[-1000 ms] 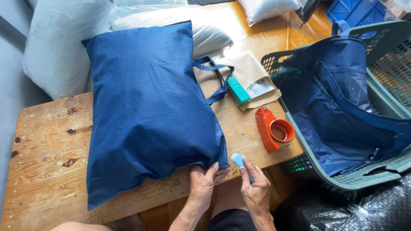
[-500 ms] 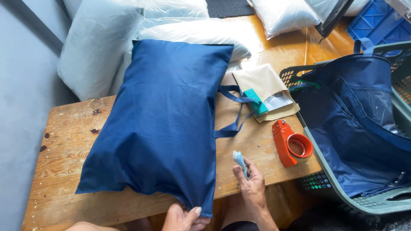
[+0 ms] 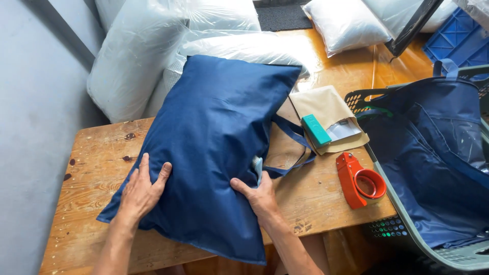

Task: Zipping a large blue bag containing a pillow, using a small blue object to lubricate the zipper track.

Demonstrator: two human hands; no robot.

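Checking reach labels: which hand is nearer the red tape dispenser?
Right. The right hand rests on the blue pillow's right edge, with bare table between it and the red tape dispenser. The left hand lies on the pillow's far left edge.

Pillow (image 3: 214,153): matt navy cloth, lightly creased. Table (image 3: 89,178): bare wood, rough, stained. Tape dispenser (image 3: 359,179): glossy red plastic. Envelopes (image 3: 326,107): matt brown paper. Basket (image 3: 402,229): perforated green plastic. Rear pillows (image 3: 137,56): glossy clear plastic wrap.
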